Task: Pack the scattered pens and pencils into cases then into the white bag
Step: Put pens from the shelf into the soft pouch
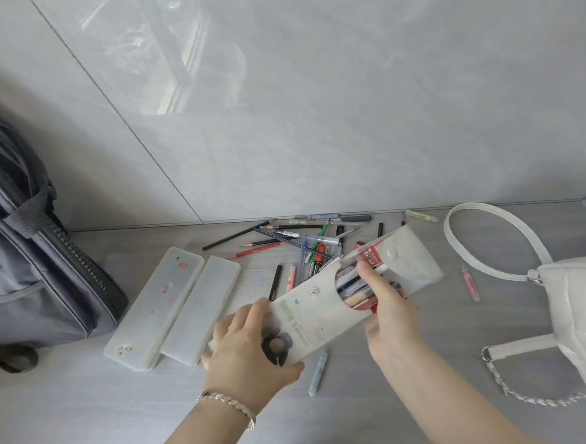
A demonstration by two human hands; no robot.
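Case [310, 311] looks soft, light and a bit floppy, so grab the closed end, which is where the left hand [250, 346] grips it. Over at the open mouth the right hand [387, 305] pinches pens [352, 283]. It's whitish with cartoon prints and the snap flap is open. Loose pens [296, 242] lie just beyond both hands.

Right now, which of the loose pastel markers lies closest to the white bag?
The pink marker, lying alone between the held pouch and the white bag. The blue marker lies by the pouch's bottom end; the yellow marker is far back.
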